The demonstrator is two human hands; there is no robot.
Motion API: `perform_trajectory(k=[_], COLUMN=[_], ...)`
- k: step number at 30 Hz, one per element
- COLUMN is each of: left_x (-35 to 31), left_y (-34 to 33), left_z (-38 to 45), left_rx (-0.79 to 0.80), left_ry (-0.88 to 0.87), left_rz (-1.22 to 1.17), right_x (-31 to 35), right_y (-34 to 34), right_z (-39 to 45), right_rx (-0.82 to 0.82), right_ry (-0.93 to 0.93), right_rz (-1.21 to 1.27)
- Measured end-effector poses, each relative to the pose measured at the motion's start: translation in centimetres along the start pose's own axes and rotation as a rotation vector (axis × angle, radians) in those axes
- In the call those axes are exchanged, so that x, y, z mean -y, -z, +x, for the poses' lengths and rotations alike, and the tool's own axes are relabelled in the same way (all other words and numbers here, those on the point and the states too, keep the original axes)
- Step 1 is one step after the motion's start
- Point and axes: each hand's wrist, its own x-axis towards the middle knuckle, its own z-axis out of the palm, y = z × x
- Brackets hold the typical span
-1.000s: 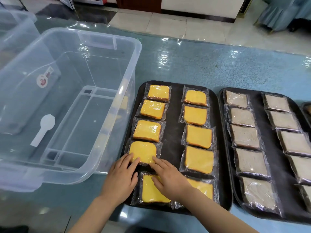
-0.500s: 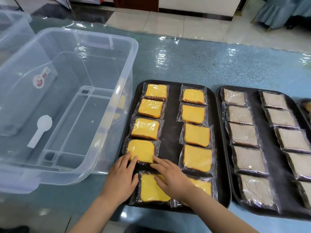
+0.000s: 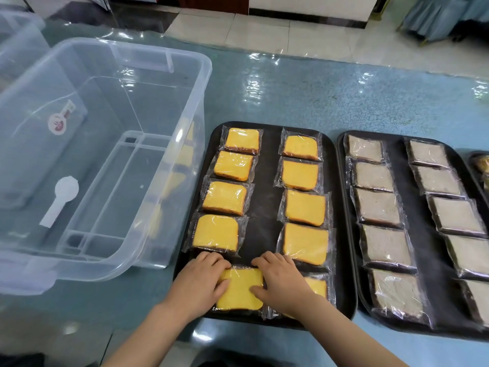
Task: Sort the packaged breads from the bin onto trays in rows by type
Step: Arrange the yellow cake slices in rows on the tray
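the clear bin (image 3: 87,165), at nine o'clock, holds no bread that can be seen, so the sorting looks nearly finished. at six o'clock the left tray (image 3: 267,215) carries two rows of yellow breads; at three o'clock the right tray (image 3: 399,207) carries two rows of pale breads, and a third tray shows only its edge. the last yellow bread (image 3: 242,288) lies at the near end of the left row. the left hand (image 3: 201,283) and right hand (image 3: 281,283) rest flat on its sides, fingers together, squaring it up. underneath is a glossy blue-green table (image 3: 304,88); pale floor tiles lie at twelve o'clock.
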Motion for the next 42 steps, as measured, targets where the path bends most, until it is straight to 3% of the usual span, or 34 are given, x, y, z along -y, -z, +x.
perform_trajectory(k=[5,11,22,29,33,39,42], left_x=[-0.4,0.0,2.3,0.7,1.2,0.7,0.4], left_y=[0.1,-0.3,1.5,0.3,-0.8,-2.1,-2.5], left_z=[-0.2,-1.8,-3.5,-2.9,-3.3,-4.0,-3.9], left_rx=[0.098,-0.005,0.018,0.016,-0.016,-0.095,-0.062], left_ry=[0.03,0.027,0.127,0.189,0.151,0.166,0.202], left_rz=[0.069,0.206,0.205,0.19,0.1,0.222,0.282], right_x=[0.3,1.5,3.7,3.4,3.0,2.1,1.8], right_y=[-0.1,-0.1,-0.3,-1.6,-1.7,-3.0,-3.5], right_z=[0.3,0.7,1.3,1.0,0.4,-0.5,-0.6], right_rx=[-0.011,-0.083,-0.091,-0.117,-0.174,-0.164,-0.126], right_ry=[0.006,0.06,0.172,0.207,0.237,0.276,0.284], right_rz=[0.003,0.065,0.238,-0.004,0.107,-0.024,-0.067])
